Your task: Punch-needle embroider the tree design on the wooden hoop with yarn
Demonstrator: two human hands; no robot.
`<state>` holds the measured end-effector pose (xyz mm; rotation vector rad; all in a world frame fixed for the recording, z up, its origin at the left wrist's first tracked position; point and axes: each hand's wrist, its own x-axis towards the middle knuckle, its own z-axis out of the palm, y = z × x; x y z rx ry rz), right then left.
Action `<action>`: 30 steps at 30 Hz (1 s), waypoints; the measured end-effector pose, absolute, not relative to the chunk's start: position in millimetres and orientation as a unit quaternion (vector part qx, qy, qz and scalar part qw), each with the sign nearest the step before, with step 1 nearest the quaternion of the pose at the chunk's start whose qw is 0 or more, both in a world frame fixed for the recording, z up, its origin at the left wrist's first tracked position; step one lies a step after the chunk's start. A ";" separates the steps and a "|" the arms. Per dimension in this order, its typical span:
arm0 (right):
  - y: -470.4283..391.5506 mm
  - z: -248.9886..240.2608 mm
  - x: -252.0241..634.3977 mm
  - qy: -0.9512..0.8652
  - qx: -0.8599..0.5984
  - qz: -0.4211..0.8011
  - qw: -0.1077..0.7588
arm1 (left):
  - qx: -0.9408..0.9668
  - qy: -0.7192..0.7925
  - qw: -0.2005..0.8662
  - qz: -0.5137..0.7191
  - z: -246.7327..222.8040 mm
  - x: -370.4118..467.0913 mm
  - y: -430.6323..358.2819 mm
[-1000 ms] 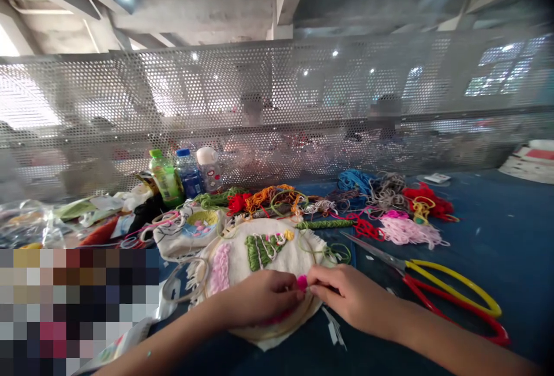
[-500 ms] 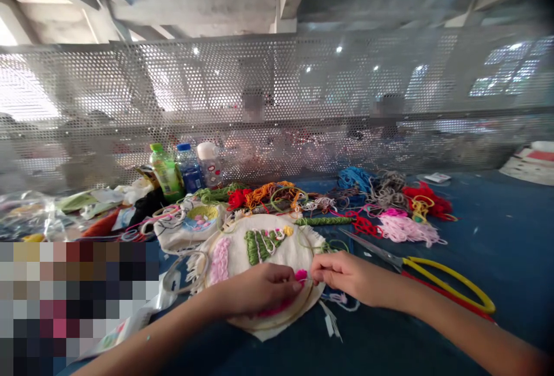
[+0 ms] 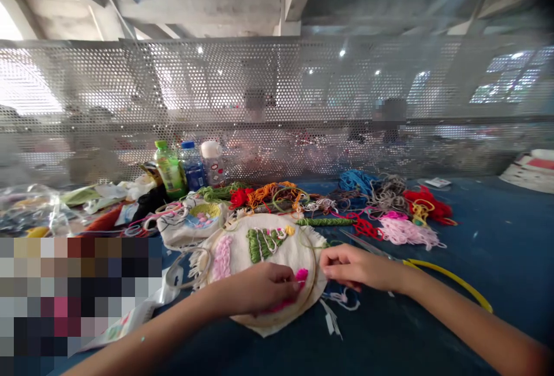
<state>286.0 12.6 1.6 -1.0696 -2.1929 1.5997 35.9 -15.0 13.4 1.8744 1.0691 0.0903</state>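
Note:
An embroidery hoop [image 3: 315, 275] lies on the table with off-white cloth stretched in it. Its cloth carries a green yarn tree [image 3: 261, 244] with a yellow top, a pale pink yarn patch [image 3: 222, 258] and magenta yarn stitching [image 3: 302, 275]. My left hand [image 3: 270, 288] rests over the lower part of the hoop, thumb and forefinger closed together beside the magenta stitching and partly covering it. Just off the hoop's right edge is my right hand [image 3: 346, 266], its fingers pinched together. Whatever lies between either hand's fingertips is too small to make out.
Scissors with a yellow handle [image 3: 459, 282] lie partly under my right forearm. Heaps of yarn, including orange [image 3: 277, 192], blue [image 3: 357, 181] and pale pink [image 3: 409, 232], line the back. Bottles [image 3: 171, 171] stand before a perforated metal screen [image 3: 277, 87]. A second embroidered cloth [image 3: 173, 229] lies left.
My right hand has moved a little to the right, away from the magenta stitching and past the hoop's edge. My left hand stays in nearly the same place on the hoop.

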 end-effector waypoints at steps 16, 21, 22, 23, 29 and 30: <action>-2.6 11.6 270.8 -0.734 -0.353 0.559 0.156 | 0.793 0.429 0.430 -0.051 56.7 18.8 -43.0; -0.3 12.8 276.4 -0.769 -0.348 0.510 0.163 | 0.816 0.410 0.400 -0.081 56.9 24.2 -51.5; -0.3 11.9 277.0 -0.772 -0.351 0.500 0.173 | 0.822 0.407 0.392 -0.072 56.3 24.7 -50.9; -0.8 11.0 277.3 -0.772 -0.357 0.491 0.188 | 0.827 0.404 0.387 -0.057 55.5 25.3 -49.9; -3.3 7.7 274.7 -0.714 -0.350 0.515 0.320 | 0.724 0.415 0.548 0.054 47.6 33.0 -42.4; -2.9 7.2 273.9 -0.708 -0.347 0.521 0.328 | 0.706 0.413 0.572 0.061 46.1 34.2 -41.7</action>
